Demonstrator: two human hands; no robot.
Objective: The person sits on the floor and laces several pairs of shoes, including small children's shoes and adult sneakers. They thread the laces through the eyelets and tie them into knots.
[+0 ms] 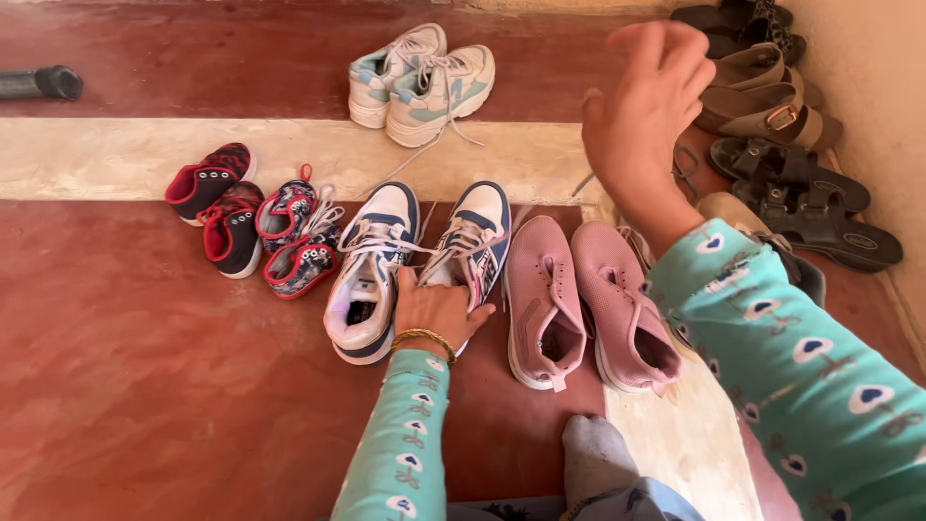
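Observation:
My left hand [436,307] grips the heel of the right-hand shoe of a white and navy sneaker pair [371,265] on the red floor. A gold bangle sits on that wrist. My right hand [644,108] is raised in the air with fingers apart, holding nothing, above a pair of pink slip-on sneakers [584,299] and near brown sandals [767,101]. Both arms wear teal patterned sleeves.
White and mint sneakers [420,82] lie farther back. Small red-and-black shoes [217,203] and patterned children's shoes [297,236] sit at left. Black sandals [815,207] line the wall at right. My grey-socked foot [593,453] is near the bottom. A dark pipe end [43,82] lies far left.

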